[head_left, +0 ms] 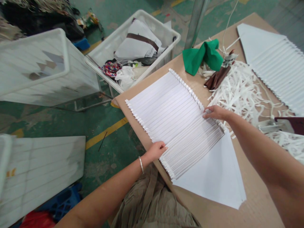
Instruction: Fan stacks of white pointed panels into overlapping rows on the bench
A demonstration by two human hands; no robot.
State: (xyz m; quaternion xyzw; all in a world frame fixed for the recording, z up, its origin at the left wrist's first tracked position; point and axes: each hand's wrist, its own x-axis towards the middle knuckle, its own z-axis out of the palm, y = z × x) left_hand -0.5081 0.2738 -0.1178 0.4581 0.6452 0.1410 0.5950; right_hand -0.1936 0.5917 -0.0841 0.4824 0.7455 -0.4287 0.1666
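In the head view, a fanned stack of white sheets [187, 142] lies mid-dial on the brown surface [257, 196]. The left hand [155, 151], at its 8 o'clock, grips one serrated edge; the right hand [215, 112], at 2, pinches the opposite edge. White strips [239, 88] heap farther out at 2, green cloth [201, 57] between 12 and 1, a white bin [174, 39] toward 11.

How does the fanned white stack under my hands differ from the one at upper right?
Your left hand and right hand touch the near fanned stack of white sheets; neither touches the far fanned white stack. The near stack's plain end lies lower right, the far stack's upper left. The near stack fits the view; the far stack runs off right. Both share the brown table.
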